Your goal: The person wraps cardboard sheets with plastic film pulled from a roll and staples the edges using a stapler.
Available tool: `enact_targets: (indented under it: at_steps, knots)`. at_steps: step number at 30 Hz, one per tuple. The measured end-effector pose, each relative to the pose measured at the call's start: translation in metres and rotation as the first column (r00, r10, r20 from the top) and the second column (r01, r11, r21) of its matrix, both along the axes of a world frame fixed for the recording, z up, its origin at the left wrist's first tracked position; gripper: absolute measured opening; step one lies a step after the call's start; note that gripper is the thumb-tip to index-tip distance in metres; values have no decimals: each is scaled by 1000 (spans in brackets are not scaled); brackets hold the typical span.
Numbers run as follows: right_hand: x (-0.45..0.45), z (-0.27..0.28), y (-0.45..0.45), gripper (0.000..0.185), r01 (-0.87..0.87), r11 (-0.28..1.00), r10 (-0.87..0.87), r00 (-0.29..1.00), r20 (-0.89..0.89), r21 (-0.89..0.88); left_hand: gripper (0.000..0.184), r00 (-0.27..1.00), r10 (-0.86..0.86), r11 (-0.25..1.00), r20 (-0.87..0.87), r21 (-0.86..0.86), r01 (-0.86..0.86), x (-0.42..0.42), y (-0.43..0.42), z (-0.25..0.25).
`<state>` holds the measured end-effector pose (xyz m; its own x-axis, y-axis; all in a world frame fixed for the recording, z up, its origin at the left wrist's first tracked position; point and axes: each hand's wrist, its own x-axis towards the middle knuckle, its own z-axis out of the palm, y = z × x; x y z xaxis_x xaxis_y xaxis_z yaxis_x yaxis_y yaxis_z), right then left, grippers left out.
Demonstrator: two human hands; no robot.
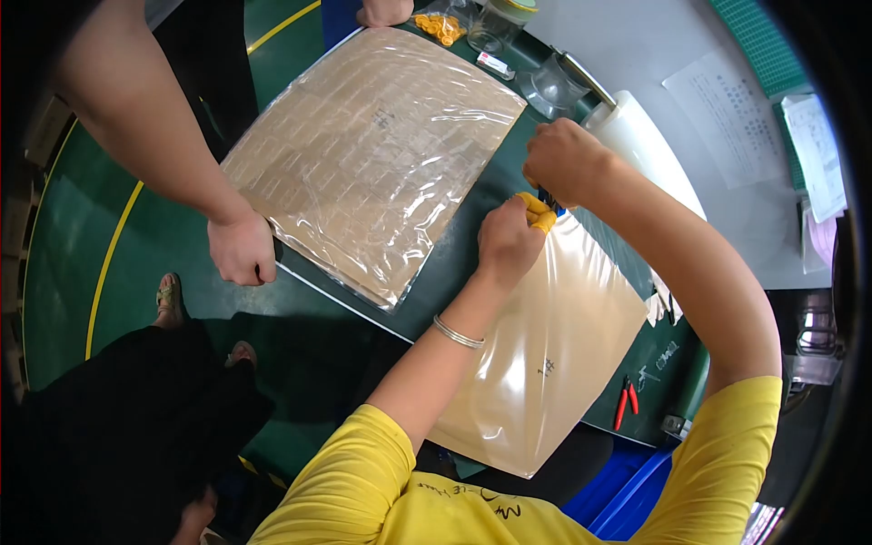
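My left hand (pixel 511 238), with yellow covers on its fingertips, is closed at the upper corner of a brown board (pixel 554 345) in clear film, marked "1#". Just above it, my right hand (pixel 565 162) is closed around a small dark and blue tool (pixel 550 202), mostly hidden by the fingers. The two hands nearly touch. To the left lies a second film-wrapped brown sheet (pixel 372 136) with a grid of rectangles. What exactly my left fingers pinch is hard to make out.
Another person's hand (pixel 241 250) rests at the table edge (pixel 336 295). Red-handled pliers (pixel 627 401) lie at the right. A film roll (pixel 645 145), a glass jar (pixel 495 27), a bag of orange pieces (pixel 440 27) and a clear dispenser (pixel 552 86) stand beyond.
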<state>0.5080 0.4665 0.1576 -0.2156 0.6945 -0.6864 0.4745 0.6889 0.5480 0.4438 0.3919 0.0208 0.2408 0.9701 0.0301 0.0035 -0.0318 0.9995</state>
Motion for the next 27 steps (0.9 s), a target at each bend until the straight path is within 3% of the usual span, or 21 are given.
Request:
enact_targets:
  at_steps: [19, 22, 25, 27]
  knots:
    - [6, 8, 14, 37, 144, 982, -150, 988, -35, -121, 16, 999, 41, 999, 30, 26, -41, 4, -1, -5]
    - [3, 6, 11, 38, 101, 990, -102, 995, -4, -98, 16, 999, 40, 998, 15, 42, -40, 4, -2, -3]
    - [3, 6, 12, 37, 108, 988, -109, 994, -7, -111, 20, 999, 24, 1000, 22, 1, -24, -1, -1, 4]
    - [3, 5, 10, 35, 93, 991, -94, 996, -6, -98, 30, 998, -4, 992, 65, -129, 13, -3, -2, 11]
